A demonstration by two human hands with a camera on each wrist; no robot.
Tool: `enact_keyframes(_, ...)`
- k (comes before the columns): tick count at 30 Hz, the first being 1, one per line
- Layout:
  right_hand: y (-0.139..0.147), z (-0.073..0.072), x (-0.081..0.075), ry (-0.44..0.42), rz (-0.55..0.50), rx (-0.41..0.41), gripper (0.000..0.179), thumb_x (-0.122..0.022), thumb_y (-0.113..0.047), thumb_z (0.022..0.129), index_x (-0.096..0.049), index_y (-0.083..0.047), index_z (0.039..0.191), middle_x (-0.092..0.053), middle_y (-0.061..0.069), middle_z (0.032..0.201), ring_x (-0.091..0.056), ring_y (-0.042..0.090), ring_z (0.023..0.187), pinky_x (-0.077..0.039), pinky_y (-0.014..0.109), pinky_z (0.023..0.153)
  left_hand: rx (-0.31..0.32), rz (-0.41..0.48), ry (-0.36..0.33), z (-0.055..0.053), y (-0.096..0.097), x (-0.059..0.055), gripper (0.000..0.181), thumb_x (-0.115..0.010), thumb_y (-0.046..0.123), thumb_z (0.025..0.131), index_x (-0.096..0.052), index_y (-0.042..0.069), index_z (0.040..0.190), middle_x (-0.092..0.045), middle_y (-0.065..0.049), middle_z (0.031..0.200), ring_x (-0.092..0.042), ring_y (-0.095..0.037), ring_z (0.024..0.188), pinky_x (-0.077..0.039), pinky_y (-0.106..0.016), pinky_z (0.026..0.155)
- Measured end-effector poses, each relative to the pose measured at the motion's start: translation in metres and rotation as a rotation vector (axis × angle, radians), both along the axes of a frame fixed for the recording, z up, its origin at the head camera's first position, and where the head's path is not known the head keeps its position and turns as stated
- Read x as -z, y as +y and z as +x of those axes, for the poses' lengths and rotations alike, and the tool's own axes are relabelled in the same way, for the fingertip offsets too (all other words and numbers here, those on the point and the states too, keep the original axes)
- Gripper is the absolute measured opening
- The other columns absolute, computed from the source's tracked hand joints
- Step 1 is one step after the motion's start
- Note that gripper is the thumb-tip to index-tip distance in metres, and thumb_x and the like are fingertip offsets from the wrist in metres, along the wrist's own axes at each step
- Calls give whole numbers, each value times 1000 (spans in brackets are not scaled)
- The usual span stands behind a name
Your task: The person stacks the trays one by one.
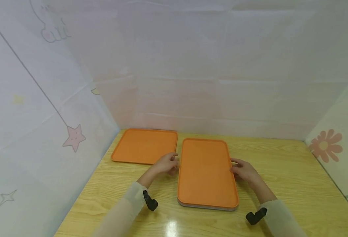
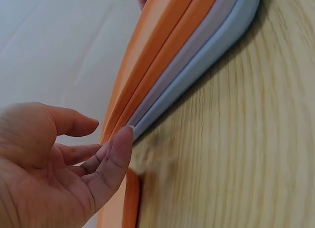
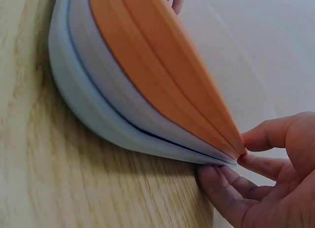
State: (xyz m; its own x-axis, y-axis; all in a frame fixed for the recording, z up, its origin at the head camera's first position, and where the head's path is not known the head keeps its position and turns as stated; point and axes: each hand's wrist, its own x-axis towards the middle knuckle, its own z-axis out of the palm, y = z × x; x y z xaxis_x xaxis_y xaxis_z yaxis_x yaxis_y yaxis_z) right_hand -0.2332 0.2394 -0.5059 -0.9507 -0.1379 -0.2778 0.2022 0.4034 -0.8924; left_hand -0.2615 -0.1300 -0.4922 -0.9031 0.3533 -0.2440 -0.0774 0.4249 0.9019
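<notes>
A stack of trays lies on the wooden table, its top tray (image 1: 208, 172) orange. From the side, two orange layers show above a lilac-grey tray (image 2: 197, 43) and a pale blue tray (image 2: 231, 33). My left hand (image 1: 166, 163) is beside the stack's left edge, fingers loosely bent and nothing visibly held; whether a fingertip touches the stack is hard to tell. On the opposite side my right hand (image 1: 244, 171) touches the stack's edge with thumb and fingertips. In the right wrist view its thumb (image 3: 268, 134) meets the orange rim, other fingertips lower.
Another orange tray (image 1: 147, 144) lies flat at the back left of the table (image 1: 280, 164), crosswise to the stack. Patterned sheets (image 1: 174, 65) hang behind and on both sides. Each wrist wears a black camera mount (image 1: 150, 200).
</notes>
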Motion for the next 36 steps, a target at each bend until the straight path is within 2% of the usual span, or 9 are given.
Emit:
enact_keyframes(9, 2, 0, 4, -25, -71, -6, 64, -60, -10, 100, -31, 5, 155, -47, 35, 143, -67, 29, 107, -59, 41, 82, -87, -145, 104, -8, -57, -8, 51, -55, 19, 104, -43, 2, 151, -59, -17, 116, -64, -38, 90, -61, -45, 72)
enact_keyframes(15, 4, 1, 5, -32, -81, -13, 65, -59, -14, 101, -29, 6, 155, -45, 35, 145, -65, 31, 112, -59, 40, 82, -114, -323, 226, -16, -95, -16, 52, -59, 24, 102, -47, 1, 147, -61, -18, 123, -64, -32, 92, -55, -38, 70)
enact_keyframes(19, 6, 1, 7, -48, -100, -12, 65, -59, -16, 101, -29, 6, 155, -45, 33, 147, -65, 30, 113, -59, 39, 83, -144, -422, 269, -25, -119, -18, 53, -59, 25, 101, -47, -1, 146, -57, -25, 134, -62, -36, 110, -55, -44, 84)
enact_keyframes(23, 8, 0, 10, -57, -116, -13, 67, -60, -18, 101, -29, 5, 156, -46, 32, 146, -65, 28, 112, -59, 37, 84, -168, -453, 293, -32, -139, -22, 54, -58, 22, 102, -44, -6, 146, -50, -32, 141, -54, -46, 124, -51, -54, 97)
enact_keyframes(26, 10, -1, 12, -60, -132, -6, 66, -60, -18, 101, -30, 5, 156, -46, 32, 147, -65, 28, 113, -59, 37, 84, -191, -462, 310, -36, -153, -24, 55, -57, 20, 101, -43, -9, 145, -47, -35, 143, -49, -49, 129, -47, -59, 101)
enact_keyframes(29, 10, -3, 14, -59, -137, -6, 66, -60, -18, 101, -30, 5, 155, -46, 31, 147, -66, 27, 112, -59, 36, 83, -228, -486, 324, -41, -167, -22, 56, -56, 21, 101, -42, -10, 145, -46, -34, 143, -45, -50, 131, -44, -60, 103)
enact_keyframes(33, 9, -4, 16, -67, -145, -4, 66, -61, -18, 101, -31, 6, 155, -49, 31, 145, -67, 25, 109, -60, 35, 83, -270, -520, 346, -47, -184, -13, 56, -55, 22, 101, -43, -13, 144, -46, -35, 142, -46, -50, 129, -43, -60, 104)
enact_keyframes(36, 8, -4, 15, -71, -155, -6, 66, -61, -18, 100, -31, 7, 154, -49, 31, 144, -67, 25, 109, -60, 35, 82, -299, -519, 336, -52, -194, -7, 57, -54, 22, 101, -42, -13, 144, -45, -36, 144, -45, -51, 130, -42, -60, 104)
